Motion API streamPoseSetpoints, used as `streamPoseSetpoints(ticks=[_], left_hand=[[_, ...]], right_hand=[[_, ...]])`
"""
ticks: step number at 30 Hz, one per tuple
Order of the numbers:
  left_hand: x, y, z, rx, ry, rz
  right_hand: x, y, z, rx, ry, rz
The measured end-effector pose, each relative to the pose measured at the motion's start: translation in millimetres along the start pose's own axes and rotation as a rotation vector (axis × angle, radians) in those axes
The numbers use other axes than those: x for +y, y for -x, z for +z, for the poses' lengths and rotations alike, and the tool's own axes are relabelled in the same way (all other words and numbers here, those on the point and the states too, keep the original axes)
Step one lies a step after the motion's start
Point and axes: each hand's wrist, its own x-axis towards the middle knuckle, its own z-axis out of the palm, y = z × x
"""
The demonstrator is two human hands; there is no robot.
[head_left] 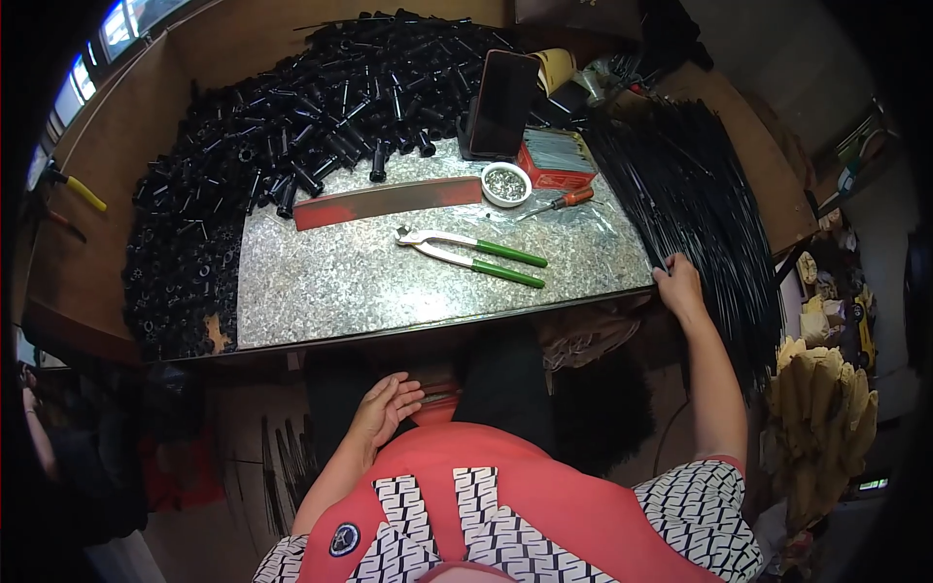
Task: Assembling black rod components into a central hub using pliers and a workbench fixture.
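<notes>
My right hand (678,282) is at the table's front right corner, fingers pinched at the left edge of a large pile of thin black cables (695,194). It seems to grip one cable; how many is hard to see. Low over my lap, my left hand (384,410) holds nothing, its fingers stretched out and palm turned inward. Green-handled end-cutting pincers (474,255) lie on the speckled tabletop (330,291) between the two hands, touched by neither.
Black tubular plastic parts (321,117) are heaped at the back and left. Behind the pincers are a red-grey metal bar (389,202), a white bowl of small metal pieces (506,184), a screwdriver (559,203), a red box (556,160) and a propped phone (501,102).
</notes>
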Motion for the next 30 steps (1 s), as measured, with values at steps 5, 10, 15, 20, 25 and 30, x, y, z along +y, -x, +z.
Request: streamPoseSetpoints(ticks=[5,10,15,20,25,30], left_hand=[[-1,-2,0,0.008,-0.025,-0.009],[-1,1,1,0.011,-0.017,-0.003],[-1,1,-1,0.012,-0.006,-0.005],[-1,1,1,0.016,-0.021,-0.01],[-3,-1,-1,0.021,-0.031,-0.006],[-3,0,0,0.036,-0.036,-0.004]], right_hand=[[-5,-4,3,0.098,0.116,-0.093],[-18,-6,-4,0.065,0.27,-0.094],[1,-20,-32,0.269,0.44,-0.128],[8,-32,-63,0.304,0.429,-0.163],[19,-45,-77,0.214,0.391,-0.118],[29,-62,-85,0.417,0.387,-0.114]])
